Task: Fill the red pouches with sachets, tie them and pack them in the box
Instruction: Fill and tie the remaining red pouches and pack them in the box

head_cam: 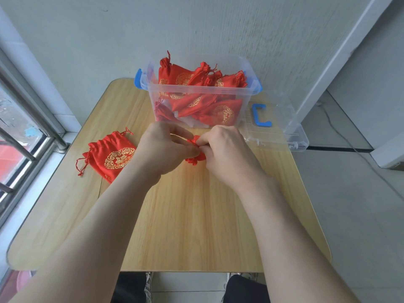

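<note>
1. Red pouch: at the centre of the tabletop, just before the box, mostly hidden between both hands.
2. Left hand: grip pinching the pouch's gathered top.
3. Right hand: grip likewise pinching that top.
4. Clear box: at the far edge, holding tied pouches.
5. Second pouch: flat on the tabletop, left of the hands.
6. Lid: just right of the box.

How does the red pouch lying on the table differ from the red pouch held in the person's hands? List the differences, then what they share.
The lying pouch rests flat and untouched, left of the hands; the held pouch is pinched by the left hand and right hand. The lying pouch shows its gold emblem; the held pouch is mostly hidden. Both are red fabric, outside the box.
</note>
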Available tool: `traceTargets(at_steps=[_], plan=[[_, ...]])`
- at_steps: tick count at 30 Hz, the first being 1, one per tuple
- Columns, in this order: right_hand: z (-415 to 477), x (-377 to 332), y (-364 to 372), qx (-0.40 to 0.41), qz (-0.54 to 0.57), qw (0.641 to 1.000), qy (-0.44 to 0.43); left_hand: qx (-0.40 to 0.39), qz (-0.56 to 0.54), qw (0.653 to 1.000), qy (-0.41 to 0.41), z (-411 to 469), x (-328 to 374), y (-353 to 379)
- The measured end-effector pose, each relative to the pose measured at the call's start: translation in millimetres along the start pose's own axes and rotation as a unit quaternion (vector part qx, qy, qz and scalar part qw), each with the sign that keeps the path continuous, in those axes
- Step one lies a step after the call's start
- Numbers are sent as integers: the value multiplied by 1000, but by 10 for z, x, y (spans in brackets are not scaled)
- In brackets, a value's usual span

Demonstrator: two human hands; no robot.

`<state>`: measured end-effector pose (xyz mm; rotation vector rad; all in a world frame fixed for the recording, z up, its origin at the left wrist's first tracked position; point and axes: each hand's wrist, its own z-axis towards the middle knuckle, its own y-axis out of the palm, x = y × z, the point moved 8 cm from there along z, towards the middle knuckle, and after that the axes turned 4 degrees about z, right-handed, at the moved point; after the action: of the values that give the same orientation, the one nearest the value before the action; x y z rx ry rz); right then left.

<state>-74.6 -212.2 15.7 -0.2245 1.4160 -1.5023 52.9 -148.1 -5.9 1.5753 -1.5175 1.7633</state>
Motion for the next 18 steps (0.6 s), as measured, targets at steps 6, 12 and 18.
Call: traceTargets(at_steps=[6, 12, 18], plan=[[-7, 150, 19, 17, 68, 992, 109, 95, 108, 980, 137, -46, 210, -45], [-114, 429, 81, -18, 268, 912, 309, 104, 194, 941, 259, -85, 319, 58], [-192, 488, 306, -59, 498, 769, 396, 87, 184, 936, 288, -77, 341, 76]])
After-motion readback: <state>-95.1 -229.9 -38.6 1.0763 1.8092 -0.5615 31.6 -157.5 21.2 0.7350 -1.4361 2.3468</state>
